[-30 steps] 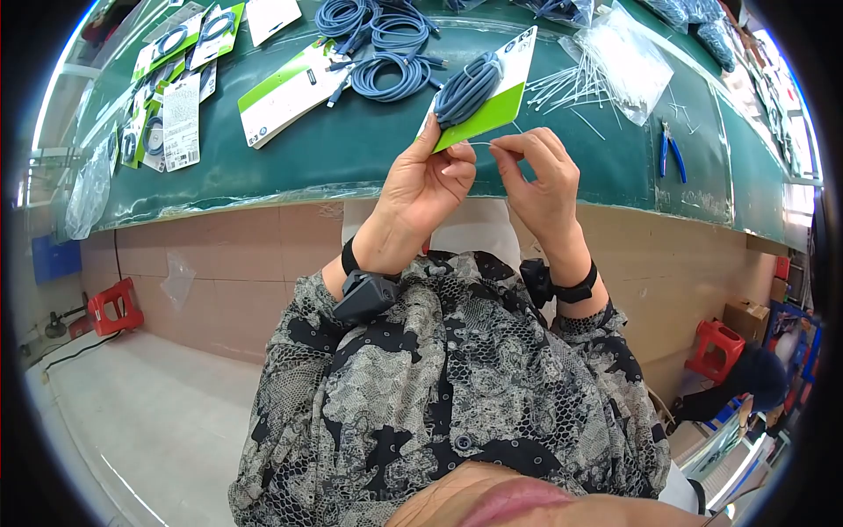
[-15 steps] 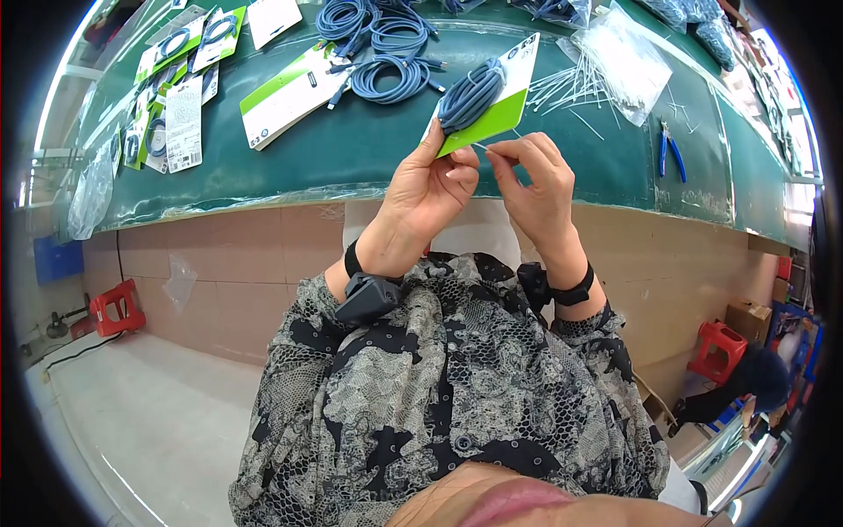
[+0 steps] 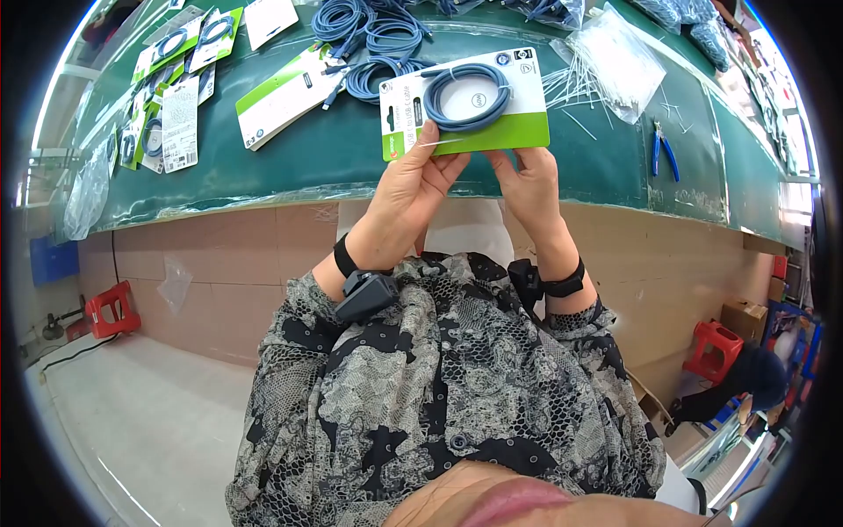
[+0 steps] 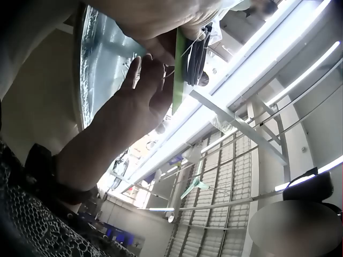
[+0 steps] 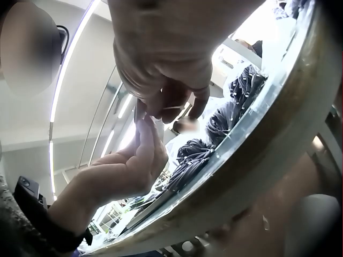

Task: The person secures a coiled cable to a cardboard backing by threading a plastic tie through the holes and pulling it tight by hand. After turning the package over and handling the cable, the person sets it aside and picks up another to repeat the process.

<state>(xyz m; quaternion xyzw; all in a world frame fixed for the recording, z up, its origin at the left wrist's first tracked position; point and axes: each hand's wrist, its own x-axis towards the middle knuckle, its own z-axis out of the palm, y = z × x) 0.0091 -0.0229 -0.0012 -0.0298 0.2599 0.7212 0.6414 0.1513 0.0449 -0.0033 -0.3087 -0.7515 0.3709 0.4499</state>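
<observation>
My left hand (image 3: 408, 189) grips the lower left of a white-and-green retail card (image 3: 522, 130), thumb in front and fingers behind. On the card's face lies a coiled blue USB cable (image 3: 465, 126), with printing beside it. My right hand (image 3: 533, 186) is at the card's lower edge, its fingertips partly hidden behind it. In the right wrist view its fingers pinch a thin white cable tie (image 5: 172, 107). The left wrist view shows the card edge-on, with the white strand crossing its green side next to the dark coil.
Blue cable coils (image 3: 386, 35) lie behind the card on the green table (image 3: 307, 171). Blank-backed cards (image 3: 285, 97) and packed cards (image 3: 180, 123) are to the left. Loose white ties (image 3: 580, 83), a plastic bag (image 3: 619, 66) and blue-handled cutters (image 3: 663, 151) lie right.
The card has turned from a steep slant to face the head camera, lying nearly level across the view. My right hand has shifted slightly left and up against its lower edge.
</observation>
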